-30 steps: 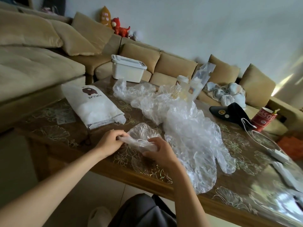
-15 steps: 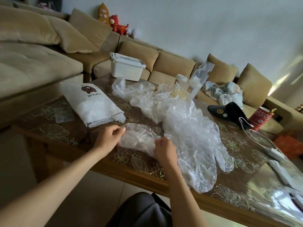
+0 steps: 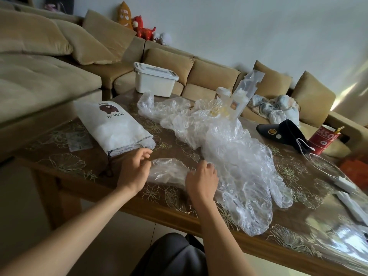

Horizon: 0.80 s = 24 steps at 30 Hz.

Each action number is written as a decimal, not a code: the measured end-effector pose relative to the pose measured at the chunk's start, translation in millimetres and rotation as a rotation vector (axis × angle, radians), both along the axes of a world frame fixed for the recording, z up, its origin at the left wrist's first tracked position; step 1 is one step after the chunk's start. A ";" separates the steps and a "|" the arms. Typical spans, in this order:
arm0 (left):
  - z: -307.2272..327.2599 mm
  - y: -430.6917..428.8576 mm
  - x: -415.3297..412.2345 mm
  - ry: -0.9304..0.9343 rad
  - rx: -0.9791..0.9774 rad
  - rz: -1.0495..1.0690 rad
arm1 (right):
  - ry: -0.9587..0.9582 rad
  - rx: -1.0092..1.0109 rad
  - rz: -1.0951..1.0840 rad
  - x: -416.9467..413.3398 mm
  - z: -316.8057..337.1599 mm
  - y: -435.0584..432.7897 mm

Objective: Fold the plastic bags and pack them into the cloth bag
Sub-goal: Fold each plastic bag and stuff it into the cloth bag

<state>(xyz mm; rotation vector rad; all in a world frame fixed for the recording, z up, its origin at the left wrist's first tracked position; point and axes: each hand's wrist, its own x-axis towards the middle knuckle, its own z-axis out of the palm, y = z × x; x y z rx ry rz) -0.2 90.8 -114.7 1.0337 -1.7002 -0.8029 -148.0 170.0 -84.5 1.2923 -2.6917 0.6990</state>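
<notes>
Flattening a small plastic bag (image 3: 167, 172) near the front edge of the table (image 3: 298, 236), the person worked with the left hand (image 3: 135, 170) loosely curled at the bag's left end, fingers apart and seemingly gripping nothing, while the right hand (image 3: 201, 180) pressed on its right end; whether it pinched the film could not be told. The cloth bag (image 3: 113, 128) lay just beyond, toward the table's left edge, mouth facing the person. Slippery film could spring open under that light hold, or snag the loose pile of bags (image 3: 235, 160) touching its right side.
</notes>
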 end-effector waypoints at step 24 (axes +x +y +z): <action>24.2 -6.4 9.3 -0.166 0.274 -0.229 | -0.311 -0.224 0.263 21.2 26.3 -2.0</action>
